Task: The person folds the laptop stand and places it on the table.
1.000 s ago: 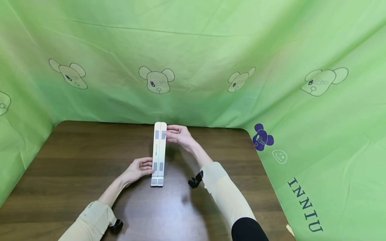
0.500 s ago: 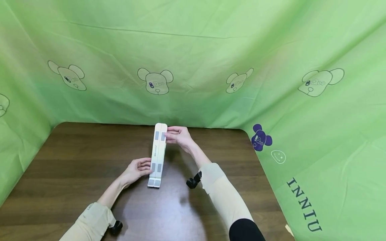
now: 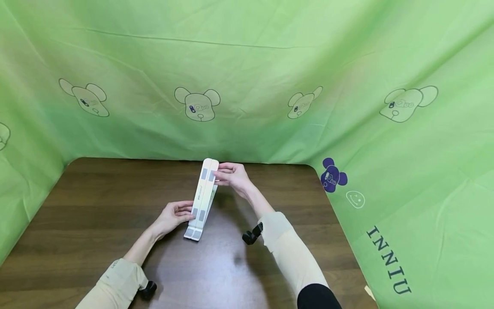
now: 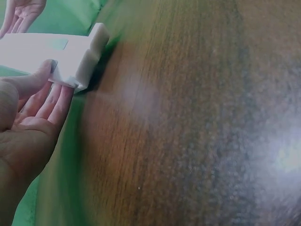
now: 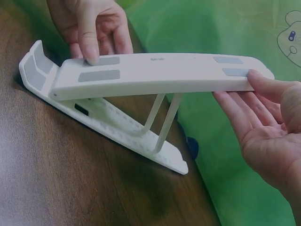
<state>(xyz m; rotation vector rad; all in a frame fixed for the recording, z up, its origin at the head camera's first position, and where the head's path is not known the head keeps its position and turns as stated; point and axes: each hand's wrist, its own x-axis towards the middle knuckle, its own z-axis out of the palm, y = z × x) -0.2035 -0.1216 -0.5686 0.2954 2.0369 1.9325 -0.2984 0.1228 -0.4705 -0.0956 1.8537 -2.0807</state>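
Item, one white folding stand, at the centre of the head view, its top leaning right. In the right wrist view we see it unfolded, its upper bar on two struts over a slotted base; whether the base touches the table, we cannot tell.

Item, two hands, both holding the stand: the left hand pinches the lipped end, the right hand the rounded end, thumbs on the upper face.

Item, one table, dark brown, wood-grained, its far corners rounded; we note a bright glare at lower middle and a shadow beneath the right arm.

Item, one green cloth, creased, behind the table and along both sides. We count printed on it outlined bear heads across the upper half and, at right, a purple bear, a smiling face and the letters INNIU.
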